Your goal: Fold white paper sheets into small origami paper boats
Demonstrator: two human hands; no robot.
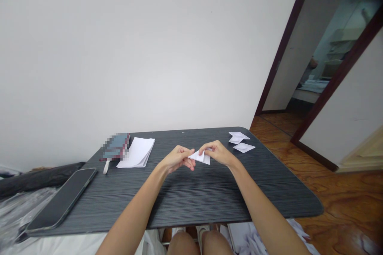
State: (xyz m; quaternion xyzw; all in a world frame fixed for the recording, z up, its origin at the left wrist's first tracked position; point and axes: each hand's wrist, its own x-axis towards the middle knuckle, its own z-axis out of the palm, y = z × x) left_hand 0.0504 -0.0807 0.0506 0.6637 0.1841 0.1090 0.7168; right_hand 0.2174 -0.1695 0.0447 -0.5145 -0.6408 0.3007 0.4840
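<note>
Above the middle of the dark table, a small folded piece of white paper [205, 158] is held between both hands. My left hand [178, 158] pinches its pointed left end between thumb and fingers. On the other side, my right hand [218, 152] grips the wider part, fingertips pressed on the upper layer. The fingers hide some of the folds. Several folded paper pieces [244, 147] lie at the table's far right. A stack of white paper sheets [138, 152] rests to the left of my hands.
The dark table [209, 199] stands against a white wall. A phone [64, 197] lies at its left edge, near a partly blurred-out item [118, 146]. Plastic wrapping [24, 211] is at the lower left. More white papers [251, 239] show below the front edge. A doorway [311, 75] opens at right.
</note>
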